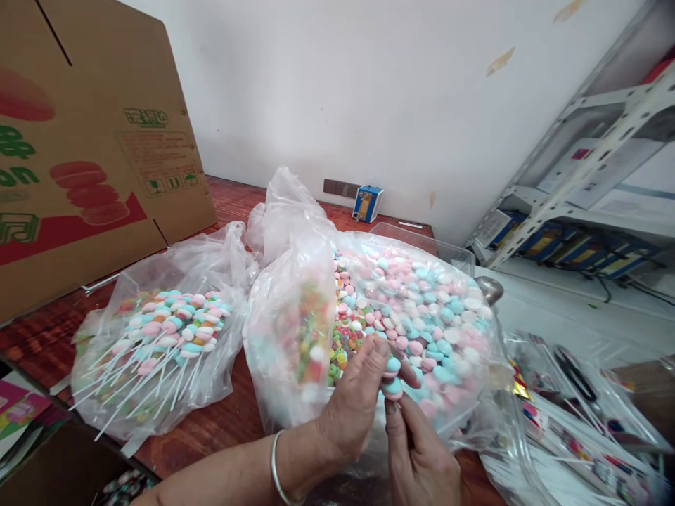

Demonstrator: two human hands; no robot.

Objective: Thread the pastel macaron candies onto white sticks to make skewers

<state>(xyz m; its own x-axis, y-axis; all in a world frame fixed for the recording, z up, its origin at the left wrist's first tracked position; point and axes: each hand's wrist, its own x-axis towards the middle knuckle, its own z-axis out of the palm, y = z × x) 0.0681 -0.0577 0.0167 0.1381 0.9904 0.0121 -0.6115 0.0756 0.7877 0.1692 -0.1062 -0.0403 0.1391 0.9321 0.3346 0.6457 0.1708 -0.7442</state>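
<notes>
The candy skewer (393,376) is a short stack of puffy discs, blue and pink in turn, threaded on a thin stick. It stands nearly upright, pinched between both hands just in front of the open bag (422,316). The top discs show clearly; the stick below is mostly hidden. The bag is clear plastic, wide open at the mouth and heaped with loose pink, blue and white discs, with small bright ring-shaped sweets at its left side. It sits on the worktop (221,422), its rim slumped.
</notes>
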